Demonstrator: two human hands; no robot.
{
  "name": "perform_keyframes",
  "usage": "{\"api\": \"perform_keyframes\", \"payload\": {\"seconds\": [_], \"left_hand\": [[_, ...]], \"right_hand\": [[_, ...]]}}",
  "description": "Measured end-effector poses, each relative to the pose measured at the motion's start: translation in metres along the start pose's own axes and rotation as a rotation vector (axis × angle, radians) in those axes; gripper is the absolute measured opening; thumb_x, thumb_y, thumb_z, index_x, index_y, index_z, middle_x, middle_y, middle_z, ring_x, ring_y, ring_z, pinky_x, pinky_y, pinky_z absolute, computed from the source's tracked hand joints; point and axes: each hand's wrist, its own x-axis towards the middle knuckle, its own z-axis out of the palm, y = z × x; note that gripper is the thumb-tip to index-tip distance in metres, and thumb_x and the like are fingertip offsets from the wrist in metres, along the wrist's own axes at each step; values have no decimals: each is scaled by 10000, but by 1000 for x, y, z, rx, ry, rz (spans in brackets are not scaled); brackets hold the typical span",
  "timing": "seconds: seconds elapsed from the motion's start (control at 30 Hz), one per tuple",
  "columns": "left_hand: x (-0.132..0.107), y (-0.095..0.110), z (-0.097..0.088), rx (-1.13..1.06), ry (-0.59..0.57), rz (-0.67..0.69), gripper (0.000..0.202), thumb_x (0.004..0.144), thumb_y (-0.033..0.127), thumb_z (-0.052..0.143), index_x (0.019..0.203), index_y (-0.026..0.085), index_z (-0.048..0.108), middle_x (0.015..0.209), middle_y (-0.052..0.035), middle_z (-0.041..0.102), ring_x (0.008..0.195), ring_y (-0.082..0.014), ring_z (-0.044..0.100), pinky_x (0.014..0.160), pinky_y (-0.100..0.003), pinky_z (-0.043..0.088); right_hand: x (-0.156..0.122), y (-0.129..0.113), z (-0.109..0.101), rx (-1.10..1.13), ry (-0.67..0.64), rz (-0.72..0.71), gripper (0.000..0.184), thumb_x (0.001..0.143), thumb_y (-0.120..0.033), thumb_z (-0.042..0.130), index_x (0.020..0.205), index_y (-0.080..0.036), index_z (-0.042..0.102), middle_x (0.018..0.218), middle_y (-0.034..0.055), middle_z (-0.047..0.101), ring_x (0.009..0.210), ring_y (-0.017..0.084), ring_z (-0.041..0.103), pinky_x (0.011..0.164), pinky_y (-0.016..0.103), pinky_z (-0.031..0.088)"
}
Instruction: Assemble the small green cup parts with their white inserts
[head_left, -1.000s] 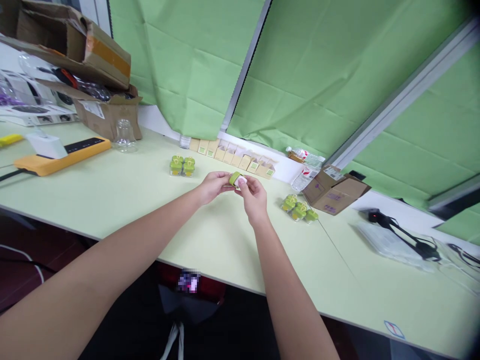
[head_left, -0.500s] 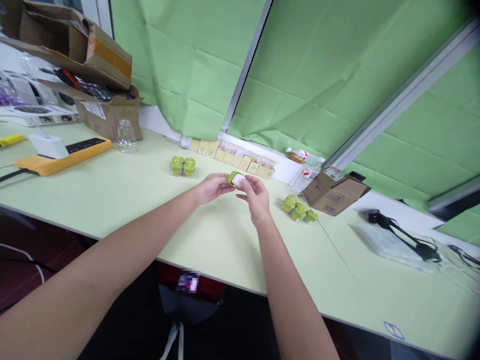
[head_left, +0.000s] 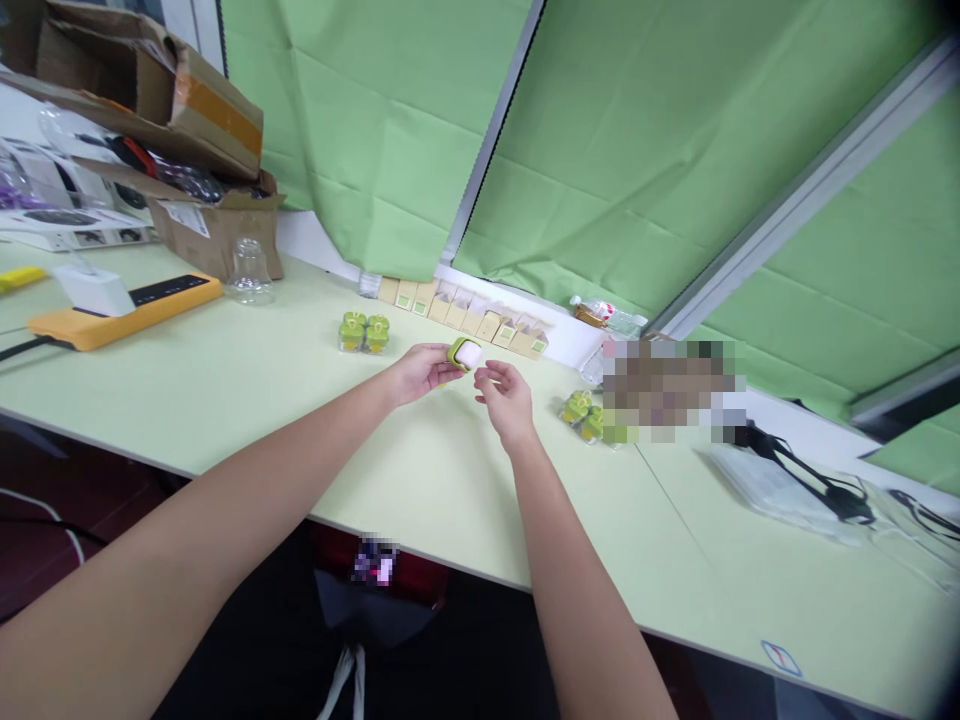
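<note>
My left hand [head_left: 421, 371] pinches a small green case with a white face [head_left: 465, 354] above the pale green table [head_left: 225, 380]. My right hand [head_left: 506, 397] hovers just right of the case, its fingers loosely curled and apart from it, holding nothing. A pair of green items [head_left: 364, 332] sits to the left behind my hands. Another cluster of green items [head_left: 582, 414] lies to the right. A row of small tan boxes [head_left: 465, 312] lines the wall behind.
Cardboard boxes [head_left: 172, 130] pile at the back left, with a clear glass bottle [head_left: 248, 272] and a yellow power strip [head_left: 112, 310] in front. A blurred patch [head_left: 667, 385] sits at the right. Clear plastic bags and a black cable [head_left: 810, 480] lie far right.
My right hand has let go of the case and drawn back slightly. My left hand has turned the case so its white face shows.
</note>
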Motion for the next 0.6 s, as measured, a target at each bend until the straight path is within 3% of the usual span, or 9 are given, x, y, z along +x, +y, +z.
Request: {"api": "perform_keyframes", "payload": {"seconds": [0.07, 0.2, 0.37, 0.5, 0.6], "left_hand": [[0, 1, 0, -6, 8, 4, 148, 801, 82, 634, 914, 75, 730, 933, -119, 742, 811, -154, 701, 821, -267, 577], [-1, 1, 1, 18, -21, -13, 158, 806, 73, 619, 919, 68, 729, 929, -124, 742, 812, -153, 700, 804, -254, 579], [-1, 2, 1, -13, 4, -2, 146, 802, 65, 611, 890, 73, 726, 912, -112, 743, 807, -148, 700, 800, -250, 583], [-1, 2, 1, 6, -6, -7, 157, 802, 75, 620, 917, 72, 728, 923, -116, 743, 812, -154, 701, 814, -263, 582], [0, 1, 0, 8, 2, -11, 155, 797, 68, 618, 909, 72, 725, 907, -113, 741, 802, -149, 700, 799, -255, 579]], "right_hand": [[1, 0, -1, -8, 32, 11, 461, 721, -482, 728, 1044, -174, 613, 1030, 97, 690, 826, 186, 681, 670, 330, 589], [1, 2, -1, 95, -35, -88, 472, 764, -523, 675, 1111, -212, 596, 1126, 84, 662, 934, 196, 669, 717, 336, 595], [3, 10, -3, -83, -6, 38, 433, 701, -441, 739, 1048, -215, 611, 1058, 69, 660, 846, 183, 645, 671, 328, 579], [1, 3, -3, 115, -5, -64, 422, 777, -486, 665, 1106, -232, 593, 1087, 64, 654, 923, 189, 647, 707, 321, 578], [3, 5, -2, 44, -7, -41, 429, 732, -451, 705, 1085, -229, 604, 1045, 55, 657, 876, 181, 646, 662, 300, 565]]}}
